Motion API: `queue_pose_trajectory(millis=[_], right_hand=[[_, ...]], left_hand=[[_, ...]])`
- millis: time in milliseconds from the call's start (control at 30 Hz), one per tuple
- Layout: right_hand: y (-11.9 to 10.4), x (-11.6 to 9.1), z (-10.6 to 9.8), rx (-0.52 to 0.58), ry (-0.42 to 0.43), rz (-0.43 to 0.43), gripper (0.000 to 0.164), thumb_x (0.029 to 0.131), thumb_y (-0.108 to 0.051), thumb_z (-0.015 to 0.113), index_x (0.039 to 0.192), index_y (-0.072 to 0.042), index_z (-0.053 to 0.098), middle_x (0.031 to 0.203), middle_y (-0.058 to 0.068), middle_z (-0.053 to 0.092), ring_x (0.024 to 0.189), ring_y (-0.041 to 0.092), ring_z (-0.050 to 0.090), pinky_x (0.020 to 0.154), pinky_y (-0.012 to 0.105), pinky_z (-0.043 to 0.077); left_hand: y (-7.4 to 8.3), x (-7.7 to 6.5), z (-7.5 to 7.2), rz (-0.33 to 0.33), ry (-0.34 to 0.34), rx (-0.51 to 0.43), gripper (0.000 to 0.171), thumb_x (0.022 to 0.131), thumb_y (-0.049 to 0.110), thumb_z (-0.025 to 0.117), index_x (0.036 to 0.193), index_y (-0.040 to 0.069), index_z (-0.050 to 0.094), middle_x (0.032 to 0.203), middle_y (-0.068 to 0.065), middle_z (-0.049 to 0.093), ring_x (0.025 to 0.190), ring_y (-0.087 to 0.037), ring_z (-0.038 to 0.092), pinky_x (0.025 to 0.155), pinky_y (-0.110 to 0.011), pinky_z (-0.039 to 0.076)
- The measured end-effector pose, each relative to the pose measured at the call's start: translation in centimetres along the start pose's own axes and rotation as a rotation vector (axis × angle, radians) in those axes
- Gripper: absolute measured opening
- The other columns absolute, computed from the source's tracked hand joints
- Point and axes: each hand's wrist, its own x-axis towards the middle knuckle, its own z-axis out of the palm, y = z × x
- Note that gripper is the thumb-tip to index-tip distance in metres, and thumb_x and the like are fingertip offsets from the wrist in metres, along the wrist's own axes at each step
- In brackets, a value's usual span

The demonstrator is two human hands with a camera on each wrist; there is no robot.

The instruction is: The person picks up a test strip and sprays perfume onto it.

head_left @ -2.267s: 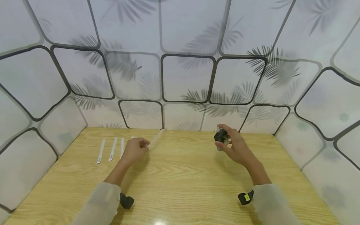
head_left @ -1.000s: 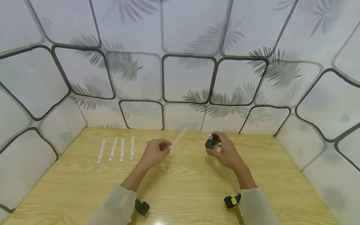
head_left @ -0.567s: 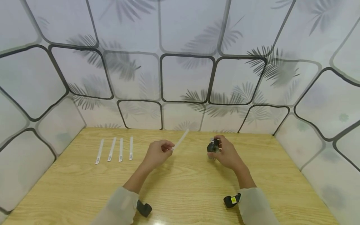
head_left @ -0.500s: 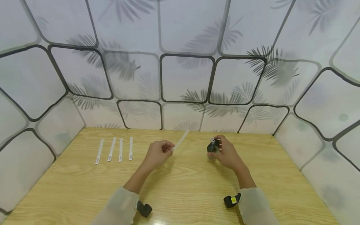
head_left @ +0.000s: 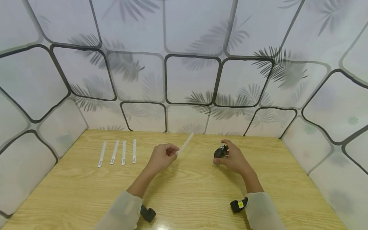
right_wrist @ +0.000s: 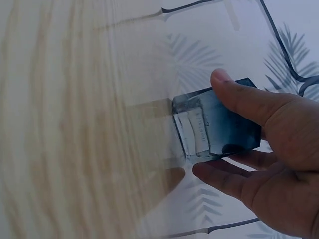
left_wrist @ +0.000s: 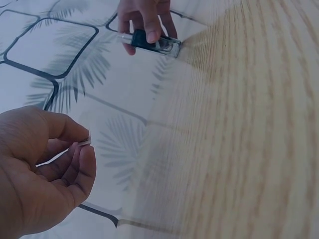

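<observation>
Glass bottle (head_left: 220,152), one: faceted, dark above and clear below, with small lettering on the clear part in the right wrist view; in the right hand, to the right of the left hand and well apart from it. Pale nozzle (left_wrist: 125,38) at the top. Bottle leans; whether its base touches the table cannot be told.

Right hand (head_left: 236,159): fingers and thumb curved around the bottle, spread to its width, thumb against one face.

White strip (head_left: 186,142), one: narrow, in the left hand, gripped by its near end; the free length slants away and to the right into the space between the hands, apart from the bottle.

Left hand (head_left: 161,156): thumb and index finger pinched together on the strip, other fingers curled.

Printed strips (head_left: 124,153), four: white, narrow, laid side by side to the left of the left hand, not touching one another; dark print on the near ends.

Table (head_left: 184,191): light wood grain, beneath both hands.

Wrist devices (head_left: 238,206), two: black, one at each wrist; the one behind the right hand bears a yellow patch.

Sleeves (head_left: 261,209), two: pale, behind the hands.

Wall covering (head_left: 192,80): whitish, dark rounded outlines and grey leaf pattern, beyond the hands and to both sides.
</observation>
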Motion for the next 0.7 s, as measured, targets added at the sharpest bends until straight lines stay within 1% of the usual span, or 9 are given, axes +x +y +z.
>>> queue_pose_trajectory(millis=[100, 167, 267, 367, 433, 567, 700], right_hand=[[0.29, -0.16, -0.38, 0.014, -0.034, -0.017, 0.091, 0.085, -0.026, 0.086, 0.155, 0.000, 0.034, 0.151, 0.031, 0.041, 0.123, 0.049, 0.056, 0.094, 0.054, 0.055], [0.54, -0.25, -0.63, 0.029, -0.052, -0.019, 0.088, 0.085, -0.021, 0.086, 0.155, -0.002, 0.036, 0.152, 0.030, 0.041, 0.127, 0.051, 0.053, 0.097, 0.056, 0.053], [0.84, -0.36, -0.88, 0.030, -0.061, -0.027, 0.079, 0.088, -0.011, 0.081, 0.155, -0.006, 0.038, 0.149, 0.029, 0.046, 0.131, 0.053, 0.050, 0.098, 0.059, 0.052], [0.92, -0.40, -0.97, 0.001, -0.049, -0.048, 0.070, 0.092, -0.005, 0.075, 0.153, -0.005, 0.041, 0.146, 0.029, 0.050, 0.130, 0.052, 0.052, 0.098, 0.060, 0.052], [0.94, -0.39, -1.00, -0.021, -0.034, -0.056, 0.066, 0.094, -0.004, 0.073, 0.152, -0.003, 0.042, 0.145, 0.029, 0.052, 0.129, 0.051, 0.053, 0.097, 0.061, 0.052], [0.94, -0.36, -1.02, -0.041, -0.001, -0.035, 0.061, 0.095, -0.009, 0.074, 0.148, 0.001, 0.046, 0.142, 0.028, 0.054, 0.127, 0.050, 0.055, 0.097, 0.059, 0.052], [0.99, -0.28, -1.02, -0.044, 0.023, -0.011, 0.055, 0.094, -0.012, 0.076, 0.141, 0.000, 0.051, 0.136, 0.026, 0.059, 0.123, 0.049, 0.058, 0.095, 0.057, 0.054]], left_hand=[[0.07, -0.01, 0.03, -0.004, 0.002, -0.001, 0.012, 0.094, 0.002, 0.071, 0.104, 0.005, 0.075, 0.092, -0.005, 0.070, 0.082, -0.015, 0.063, 0.075, -0.032, 0.057], [0.15, -0.04, 0.02, -0.006, 0.003, -0.004, 0.012, 0.094, 0.002, 0.071, 0.104, 0.005, 0.075, 0.092, -0.004, 0.070, 0.082, -0.016, 0.063, 0.074, -0.032, 0.057], [0.26, -0.09, -0.01, -0.006, 0.005, -0.004, 0.012, 0.093, 0.001, 0.071, 0.104, 0.004, 0.075, 0.092, -0.004, 0.071, 0.082, -0.016, 0.063, 0.074, -0.032, 0.057], [0.29, -0.14, -0.05, -0.007, 0.005, -0.005, 0.012, 0.093, 0.000, 0.071, 0.104, 0.003, 0.075, 0.092, -0.004, 0.071, 0.082, -0.016, 0.063, 0.074, -0.032, 0.057], [0.28, -0.15, -0.06, -0.009, 0.004, -0.006, 0.013, 0.093, 0.000, 0.071, 0.104, 0.003, 0.075, 0.092, -0.004, 0.070, 0.082, -0.016, 0.063, 0.074, -0.031, 0.057], [0.20, -0.15, -0.03, -0.012, -0.001, -0.011, 0.013, 0.093, -0.001, 0.071, 0.105, 0.003, 0.075, 0.092, -0.005, 0.071, 0.082, -0.015, 0.063, 0.074, -0.031, 0.057], [0.17, -0.14, -0.02, -0.008, -0.003, -0.009, 0.013, 0.093, -0.001, 0.070, 0.104, 0.003, 0.075, 0.092, -0.005, 0.071, 0.082, -0.015, 0.064, 0.074, -0.031, 0.057]])
